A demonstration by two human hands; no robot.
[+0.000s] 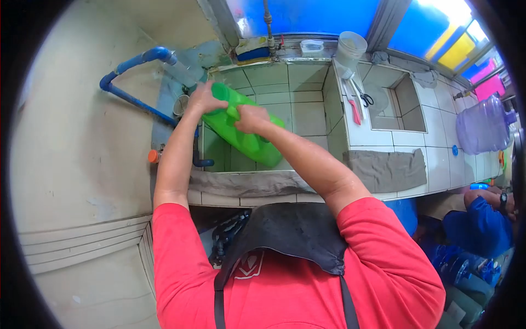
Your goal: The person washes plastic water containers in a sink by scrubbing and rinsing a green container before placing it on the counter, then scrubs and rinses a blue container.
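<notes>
"So, where is the green container?"

"Inside the tiled basin, slanting, with one end near the back left corner and the other toward the front edge."

"What is the right hand doing?"

"Gripping the container on its upper side, fingers curled in."

"And the left hand?"

"That one touches the far end, thumb lying along the green plastic. Its other fingers are partly hidden, so I can't tell whether it grips."

"Anything beside it?"

"A bent blue pipe, farther left by the wall."

"What about the right of the basin?"

"On the tiled bench, scissors lie near a pink-handled tool, with a white bucket behind them. Closer to the front is a grey cloth; well to the right, a purple bottle."

"And along the basin's front edge?"

"A long strip of cloth."
</notes>
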